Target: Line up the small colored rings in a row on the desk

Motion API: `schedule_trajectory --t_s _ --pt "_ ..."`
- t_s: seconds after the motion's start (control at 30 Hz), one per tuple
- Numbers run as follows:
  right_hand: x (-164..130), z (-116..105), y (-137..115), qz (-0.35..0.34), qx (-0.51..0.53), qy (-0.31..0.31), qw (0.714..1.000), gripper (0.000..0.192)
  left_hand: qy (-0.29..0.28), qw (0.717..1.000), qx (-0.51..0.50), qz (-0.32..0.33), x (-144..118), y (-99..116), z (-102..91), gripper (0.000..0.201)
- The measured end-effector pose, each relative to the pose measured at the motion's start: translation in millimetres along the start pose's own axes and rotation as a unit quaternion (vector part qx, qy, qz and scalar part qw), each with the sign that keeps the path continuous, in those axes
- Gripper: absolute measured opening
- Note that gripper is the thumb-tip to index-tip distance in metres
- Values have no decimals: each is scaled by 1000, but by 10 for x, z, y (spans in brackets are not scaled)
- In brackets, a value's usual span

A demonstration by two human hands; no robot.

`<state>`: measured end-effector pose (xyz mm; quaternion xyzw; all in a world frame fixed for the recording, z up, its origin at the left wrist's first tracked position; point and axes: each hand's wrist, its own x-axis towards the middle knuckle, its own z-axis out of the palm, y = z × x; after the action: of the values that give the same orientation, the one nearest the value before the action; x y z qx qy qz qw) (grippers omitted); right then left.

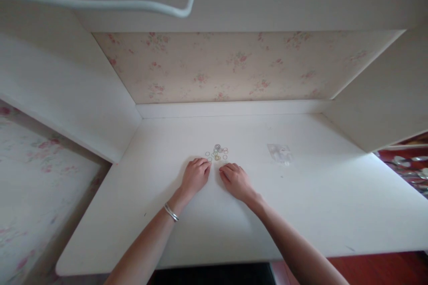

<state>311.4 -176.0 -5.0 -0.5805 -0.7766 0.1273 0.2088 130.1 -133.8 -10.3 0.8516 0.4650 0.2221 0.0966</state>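
Note:
A loose cluster of small thin rings, in silver-grey, green, yellow and reddish tones, lies on the white desk. To the lower left of the cluster, my left hand rests palm down with its fingers curled together; its fingertips are right by the nearest rings. A silver bracelet circles that wrist. Just below the cluster's right side is my right hand, also palm down, fingers bent and close together. Whatever may be under either hand's fingertips is hidden.
A clear plastic bag lies flat to the right of the rings. White panels enclose the desk at left and right, with floral wallpaper behind. A white cable hangs across the upper left. The desk's front edge is close to me.

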Motion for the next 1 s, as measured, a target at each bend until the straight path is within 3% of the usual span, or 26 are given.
schedule_trajectory --t_s 0.17,0.4,0.57,0.67,0.87,1.0 --pt "243 12 3 -8 -62 -43 997 22 -6 1000 8 -4 85 30 14 21" --pt "338 -118 140 34 -60 -11 998 28 -3 1000 3 -21 5 -29 50 26" --pt "325 -18 137 -19 -69 -27 997 33 13 999 -23 -23 -78 -57 116 29" --pt "313 19 154 -11 -76 5 997 33 15 999 -20 -28 -83 -62 130 29" --pt "-2 32 208 28 10 106 994 30 39 999 -20 -14 -119 -27 104 31" --pt "-349 102 164 104 98 129 981 31 62 996 -42 -44 -163 -32 82 20"
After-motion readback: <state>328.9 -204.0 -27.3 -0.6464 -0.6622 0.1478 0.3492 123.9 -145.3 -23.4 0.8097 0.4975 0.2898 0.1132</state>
